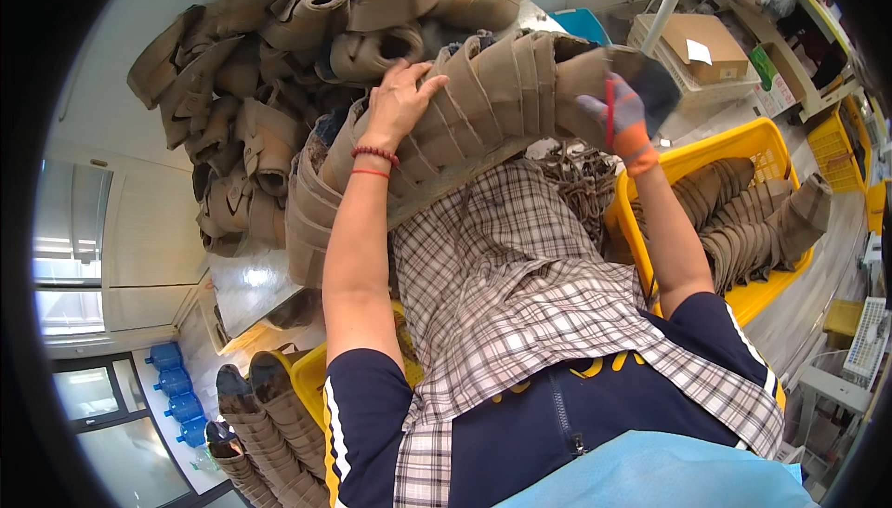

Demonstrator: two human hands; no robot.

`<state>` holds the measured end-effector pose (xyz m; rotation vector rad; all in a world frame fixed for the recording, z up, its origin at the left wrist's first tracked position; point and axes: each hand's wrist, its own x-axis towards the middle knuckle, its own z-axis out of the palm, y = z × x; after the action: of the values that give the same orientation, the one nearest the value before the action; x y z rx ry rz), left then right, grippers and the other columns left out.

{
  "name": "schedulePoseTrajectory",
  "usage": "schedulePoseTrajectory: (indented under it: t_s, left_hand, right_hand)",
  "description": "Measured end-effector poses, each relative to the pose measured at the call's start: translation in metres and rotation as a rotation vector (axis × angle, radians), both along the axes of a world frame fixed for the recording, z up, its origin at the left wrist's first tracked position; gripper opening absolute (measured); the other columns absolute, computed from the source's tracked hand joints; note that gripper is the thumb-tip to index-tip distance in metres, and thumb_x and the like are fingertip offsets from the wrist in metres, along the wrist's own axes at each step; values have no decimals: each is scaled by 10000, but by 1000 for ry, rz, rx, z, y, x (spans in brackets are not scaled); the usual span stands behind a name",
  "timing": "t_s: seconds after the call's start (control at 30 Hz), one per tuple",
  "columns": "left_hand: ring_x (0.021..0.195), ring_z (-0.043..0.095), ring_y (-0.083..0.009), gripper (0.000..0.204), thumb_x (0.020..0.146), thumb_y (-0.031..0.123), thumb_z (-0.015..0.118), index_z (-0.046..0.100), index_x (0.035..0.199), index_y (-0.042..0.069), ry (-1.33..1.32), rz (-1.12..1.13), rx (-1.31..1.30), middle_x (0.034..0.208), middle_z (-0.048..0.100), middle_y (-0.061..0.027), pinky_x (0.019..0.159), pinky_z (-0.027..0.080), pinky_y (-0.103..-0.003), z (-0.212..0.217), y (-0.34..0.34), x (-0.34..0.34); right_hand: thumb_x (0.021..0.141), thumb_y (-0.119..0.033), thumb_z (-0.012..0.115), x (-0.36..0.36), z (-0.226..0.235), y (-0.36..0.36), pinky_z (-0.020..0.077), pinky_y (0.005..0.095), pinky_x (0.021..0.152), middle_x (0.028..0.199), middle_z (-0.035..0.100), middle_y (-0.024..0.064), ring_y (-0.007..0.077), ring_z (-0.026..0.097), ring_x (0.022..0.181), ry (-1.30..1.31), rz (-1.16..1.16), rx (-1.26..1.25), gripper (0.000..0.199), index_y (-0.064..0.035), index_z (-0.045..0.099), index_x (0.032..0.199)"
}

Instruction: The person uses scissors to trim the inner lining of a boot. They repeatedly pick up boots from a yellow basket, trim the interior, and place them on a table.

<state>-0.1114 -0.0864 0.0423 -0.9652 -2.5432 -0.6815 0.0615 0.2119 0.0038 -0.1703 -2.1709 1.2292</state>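
A long row of brown boot uppers (483, 104), nested one into another, curves across the work table in front of me. My left hand (405, 97) lies on top of the row, fingers stretched over it and the thumb apart. At the row's right end my right hand (618, 118), in a grey-purple glove with an orange cuff, is closed around the last boot upper (583, 90). A thin red stick-like thing (610, 110) shows upright at that hand; whether it is held is unclear. The dark inner side of the end piece faces right.
Loose boot uppers (269, 90) are heaped behind and left of the row. A yellow basket (790, 150) with nested uppers stands at my right. More stacked uppers (279, 406) stand lower left. A cardboard box (697, 44) and a fan's pole (671, 2) are at the far right.
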Motion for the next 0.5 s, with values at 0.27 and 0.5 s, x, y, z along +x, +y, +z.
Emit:
schedulePoseTrajectory:
  t_s: [0.27, 0.5]
  left_hand:
    - [1034, 562, -291, 428, 820, 459, 583, 625, 1091, 131, -116, 10, -1, 1083, 616, -127, 883, 439, -378, 33, 1, 32]
    - [1035, 561, -280, 460, 783, 449, 624, 638, 1046, 72, 16, -42, 57, 1093, 614, -132, 861, 446, -379, 27, -2, 28]
  right_hand:
    - [770, -143, 698, -64, 3, 10, 468, 282, 873, 1054, 620, 72, 167, 585, 972, -23, 783, -798, 458, -8, 535, 1175]
    - [903, -428, 525, -87, -73, 10, 450, 260, 681, 863, 586, 18, 98, 523, 773, 161, 223, -419, 400, -38, 583, 970]
